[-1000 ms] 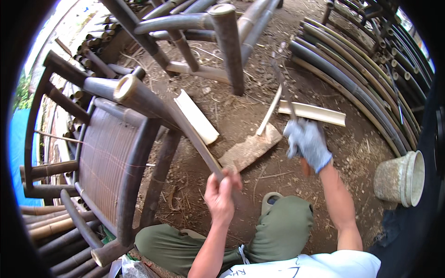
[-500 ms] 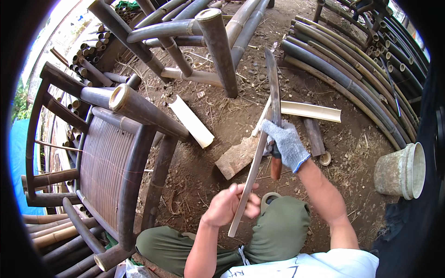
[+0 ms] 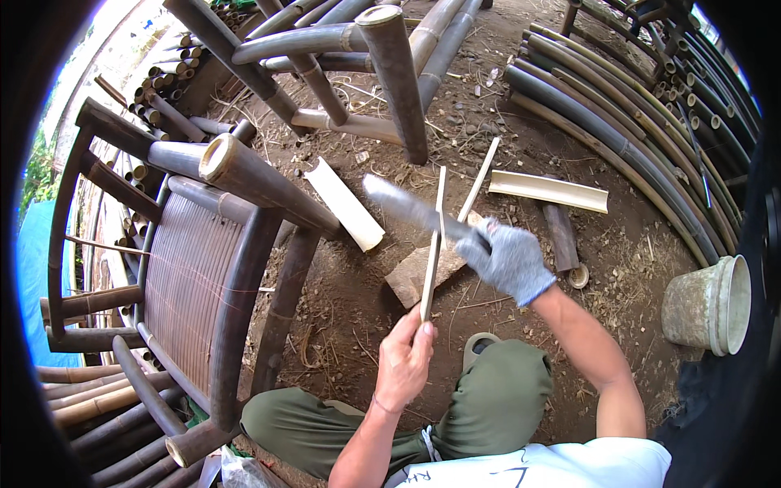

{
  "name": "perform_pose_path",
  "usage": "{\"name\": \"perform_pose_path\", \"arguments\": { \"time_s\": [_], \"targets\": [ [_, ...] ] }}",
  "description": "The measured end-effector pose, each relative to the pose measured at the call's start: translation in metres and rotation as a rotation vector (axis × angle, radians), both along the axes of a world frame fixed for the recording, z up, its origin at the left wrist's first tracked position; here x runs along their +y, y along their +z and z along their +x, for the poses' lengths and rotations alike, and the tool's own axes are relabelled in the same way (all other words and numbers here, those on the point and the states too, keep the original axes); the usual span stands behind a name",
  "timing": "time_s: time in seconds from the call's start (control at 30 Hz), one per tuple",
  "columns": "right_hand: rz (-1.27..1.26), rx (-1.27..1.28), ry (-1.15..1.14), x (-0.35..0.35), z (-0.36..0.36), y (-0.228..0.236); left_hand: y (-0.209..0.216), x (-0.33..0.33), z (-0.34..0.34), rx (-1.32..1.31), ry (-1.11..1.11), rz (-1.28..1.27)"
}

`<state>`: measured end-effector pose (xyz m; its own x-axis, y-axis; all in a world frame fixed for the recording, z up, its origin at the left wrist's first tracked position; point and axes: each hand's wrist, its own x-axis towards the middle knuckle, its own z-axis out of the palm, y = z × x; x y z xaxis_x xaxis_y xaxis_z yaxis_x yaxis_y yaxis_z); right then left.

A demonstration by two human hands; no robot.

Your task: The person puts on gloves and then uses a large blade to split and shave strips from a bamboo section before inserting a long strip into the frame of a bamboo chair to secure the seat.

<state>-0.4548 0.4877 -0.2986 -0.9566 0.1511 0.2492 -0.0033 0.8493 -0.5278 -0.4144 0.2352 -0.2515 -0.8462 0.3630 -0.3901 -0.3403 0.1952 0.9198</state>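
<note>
My bare left hand (image 3: 405, 363) is closed around the lower end of a narrow bamboo strip (image 3: 430, 285), which points up and away from me. In a grey glove, my right hand (image 3: 511, 262) grips a machete (image 3: 411, 206). Its blade, smeared by motion, points left and crosses the line of the strip near the far end. Whether the edge touches the strip I cannot tell. Under the strip, a flat wooden block (image 3: 405, 279) lies on the ground. Another pale strip (image 3: 482, 175) slants up just beyond the blade.
Split bamboo halves lie left (image 3: 346, 203) and right (image 3: 549, 190). A short dark bamboo piece (image 3: 560, 236) is near my right hand. A bamboo chair (image 3: 195, 268) stands left, a bamboo frame (image 3: 394, 89) ahead. Long poles (image 3: 610, 138) and a dirty bucket (image 3: 706, 305) are right.
The machete has swung from upright to pointing left across the strip. My left hand has closed around the strip's lower end, and the strip's near end has moved away from me.
</note>
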Motion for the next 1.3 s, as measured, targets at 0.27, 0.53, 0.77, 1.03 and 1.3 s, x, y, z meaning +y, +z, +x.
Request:
{"name": "perform_pose_path", "arguments": {
  "time_s": [0.27,0.53,0.77,1.03,1.3],
  "targets": [
    [-0.158,-0.094,-0.036,0.025,-0.009,0.041,0.012,-0.009,0.003,-0.311,0.032,0.138],
    [-0.070,0.026,0.162,-0.027,0.033,0.007,0.008,0.023,-0.029,-0.235,0.101,0.309],
    [-0.058,-0.056,-0.063,0.011,-0.006,0.014,0.019,0.009,0.000,-0.226,-0.018,0.230],
    [-1.399,-0.284,-0.112,0.047,-0.008,0.041,-0.005,-0.012,0.020,-0.230,-0.056,0.239],
    [-1.663,-0.075,-0.071,-0.003,0.023,0.052,-0.077,-0.013,0.011,-0.192,-0.236,0.292]
  ]
}}
